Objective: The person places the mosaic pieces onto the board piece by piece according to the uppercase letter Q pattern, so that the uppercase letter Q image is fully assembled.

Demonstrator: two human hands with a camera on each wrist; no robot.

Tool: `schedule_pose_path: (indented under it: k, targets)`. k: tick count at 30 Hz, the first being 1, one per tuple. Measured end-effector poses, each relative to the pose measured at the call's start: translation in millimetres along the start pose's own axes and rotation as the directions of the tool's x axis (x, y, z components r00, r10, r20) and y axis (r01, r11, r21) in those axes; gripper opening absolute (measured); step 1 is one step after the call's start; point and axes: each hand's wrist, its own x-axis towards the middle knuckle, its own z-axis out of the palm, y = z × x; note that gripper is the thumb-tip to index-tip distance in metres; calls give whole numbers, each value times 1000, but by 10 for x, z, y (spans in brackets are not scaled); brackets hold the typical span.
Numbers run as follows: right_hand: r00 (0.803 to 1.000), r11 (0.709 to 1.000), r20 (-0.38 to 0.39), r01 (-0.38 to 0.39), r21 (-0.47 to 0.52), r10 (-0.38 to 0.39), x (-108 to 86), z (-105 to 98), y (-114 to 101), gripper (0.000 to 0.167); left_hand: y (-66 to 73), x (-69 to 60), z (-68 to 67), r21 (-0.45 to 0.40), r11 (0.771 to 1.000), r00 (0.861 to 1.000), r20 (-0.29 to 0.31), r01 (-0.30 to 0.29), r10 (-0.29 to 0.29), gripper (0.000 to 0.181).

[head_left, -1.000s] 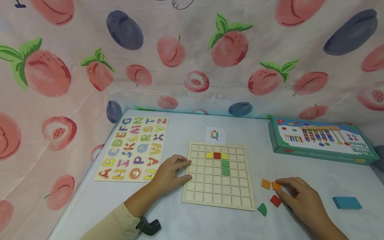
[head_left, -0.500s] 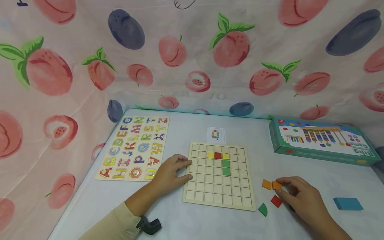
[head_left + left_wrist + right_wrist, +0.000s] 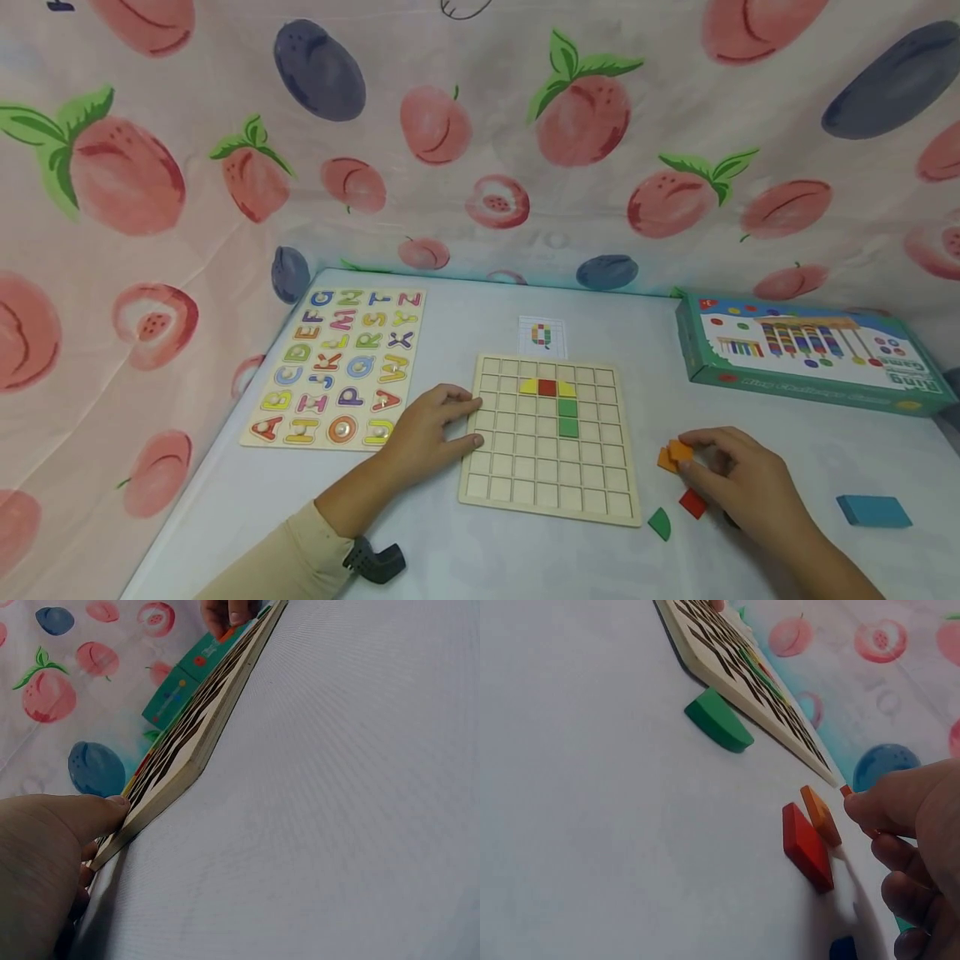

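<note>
My left hand point(image 3: 438, 429) rests at the left edge of the pale wooden grid board point(image 3: 517, 475), thumb and index finger spread along the rim. On the board lie yellow corner pieces point(image 3: 529, 386), a red square point(image 3: 547, 387) and green squares point(image 3: 568, 427). To the right of the board, my right hand point(image 3: 750, 483) pinches an orange square tile point(image 3: 681, 451) between thumb and index finger. Just below it lies a second orange tile point(image 3: 821, 817), partly covered in the head view. Nearby are a red tile point(image 3: 807, 847) and a green quarter-round piece point(image 3: 718, 720).
A pattern card point(image 3: 542, 336) lies behind the board. The alphabet puzzle point(image 3: 322, 367) is at the left, a green game box point(image 3: 810, 354) at the back right, a blue block point(image 3: 874, 511) at the right. A dark blue piece point(image 3: 843, 949) sits under my right hand.
My right hand has lifted one orange tile and moved it slightly left, over the other orange tile. The left hand stays at the board's edge.
</note>
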Motion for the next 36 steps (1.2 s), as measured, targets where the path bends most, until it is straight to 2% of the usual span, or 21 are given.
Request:
schedule_pose_path:
  k: [10,18,24,36]
  targets:
    - [999,999,-17,50,20,-50,142,50,-123,29,-13,12,7,-2,1000,1000,-2,-12,12,56]
    - [998,992,11,61,114,-63,254,110,-283,29,5,10,-2,-5,1000,1000,0,-2,2,56]
    - [995,984,14,95,149,-99,358,210,-459,29,7,6,-4,-11,1000,1000,2,3,-3,56]
    - [995,962,71,54,266,-76,528,388,-723,30,-18,6,9,-2,1000,1000,4,-1,1,57]
